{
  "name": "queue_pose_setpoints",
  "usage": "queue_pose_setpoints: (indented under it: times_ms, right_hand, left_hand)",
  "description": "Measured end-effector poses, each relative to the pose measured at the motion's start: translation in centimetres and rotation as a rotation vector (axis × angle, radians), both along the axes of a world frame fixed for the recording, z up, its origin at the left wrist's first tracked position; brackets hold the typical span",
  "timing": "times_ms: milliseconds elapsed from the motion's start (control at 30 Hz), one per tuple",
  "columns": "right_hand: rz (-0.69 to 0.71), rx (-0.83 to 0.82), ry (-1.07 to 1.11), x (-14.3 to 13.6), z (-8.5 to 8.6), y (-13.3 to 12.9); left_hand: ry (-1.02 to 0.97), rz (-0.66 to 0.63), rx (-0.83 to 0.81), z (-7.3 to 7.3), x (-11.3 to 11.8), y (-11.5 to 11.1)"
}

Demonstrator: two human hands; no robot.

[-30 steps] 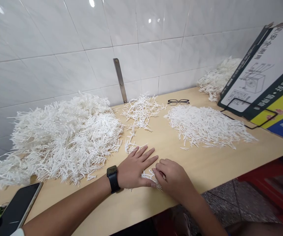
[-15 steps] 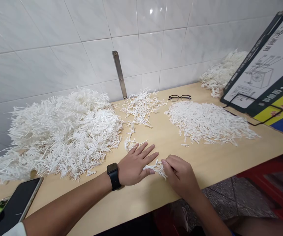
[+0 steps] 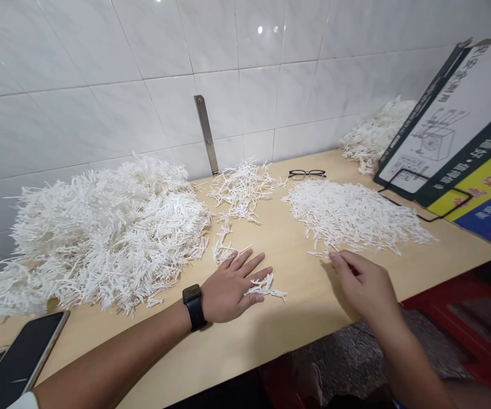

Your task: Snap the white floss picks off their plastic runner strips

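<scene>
Has four white heaps point(image 3: 113, 233) on worktop point(image 3: 305, 289); spreads left fingers point(image 3: 253, 265) wide, touching one small cluster point(image 3: 271, 291); pinches right fingers point(image 3: 341, 268), unclear on what.

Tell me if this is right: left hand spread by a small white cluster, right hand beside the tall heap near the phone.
Not quite: the head view shows the right hand beside the flatter white pile. The left hand is spread by a small white cluster.
</scene>
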State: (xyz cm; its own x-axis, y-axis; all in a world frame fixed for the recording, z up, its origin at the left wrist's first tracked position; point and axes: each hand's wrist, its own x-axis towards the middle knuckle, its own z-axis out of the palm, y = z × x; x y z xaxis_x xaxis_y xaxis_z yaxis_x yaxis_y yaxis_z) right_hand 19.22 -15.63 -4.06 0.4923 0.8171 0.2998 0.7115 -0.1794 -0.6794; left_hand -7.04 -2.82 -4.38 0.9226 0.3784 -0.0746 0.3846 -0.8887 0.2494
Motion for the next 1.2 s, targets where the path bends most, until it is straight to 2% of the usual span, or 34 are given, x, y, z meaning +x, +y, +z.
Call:
queue_pose_setpoints:
  times_ms: [100, 167, 233, 333, 433, 467, 533, 667, 833, 933, 1067, 1200]
  right_hand:
    - [-0.033, -0.086, -0.193, 0.2, -1.1, 0.9]
    - [-0.101, -0.051, -0.272, -0.7, -1.6, 1.2]
    - [-0.076, 0.036, -0.256, -2.3, -1.9, 1.1]
    - [0.173, 0.123, -0.184, -5.4, -1.7, 0.8]
    - [0.500, 0.084, -0.217, -7.7, -1.4, 0.9]
    - [0.577, 0.066, -0.246, -8.1, -1.4, 1.0]
    - [0.646, 0.051, -0.297, -8.3, -1.6, 1.3]
    - [0.590, 0.033, -0.288, -7.6, -1.8, 1.7]
    - [0.541, -0.110, -0.256, -7.7, -0.9, 2.1]
    - [0.509, -0.133, -0.210, -8.0, -0.6, 2.6]
    - [0.476, -0.149, -0.201, -8.0, -1.0, 3.1]
    - [0.453, -0.155, -0.290, -7.4, -1.4, 3.2]
  left_hand:
    - [-0.002, 0.001, -0.001, -0.1, 0.0, -0.1]
    - [-0.007, 0.000, -0.004, -0.1, 0.0, -0.1]
    - [-0.022, 0.001, -0.003, -0.2, 0.0, -0.1]
    - [-0.042, 0.003, 0.000, -0.2, -0.1, -0.1]
    - [-0.029, 0.008, -0.010, 0.0, 0.0, -0.2]
    - [-0.023, 0.008, -0.013, 0.0, 0.0, -0.2]
    - [-0.014, 0.007, -0.018, 0.0, 0.0, -0.3]
    - [-0.013, 0.006, -0.027, 0.1, 0.1, -0.3]
    - [-0.026, 0.009, -0.022, 0.0, 0.1, -0.3]
    - [-0.029, -0.003, -0.020, 0.0, 0.1, -0.3]
    - [-0.007, -0.002, -0.016, 0.1, 0.1, -0.3]
    - [-0.019, -0.003, -0.002, 0.0, 0.0, -0.3]
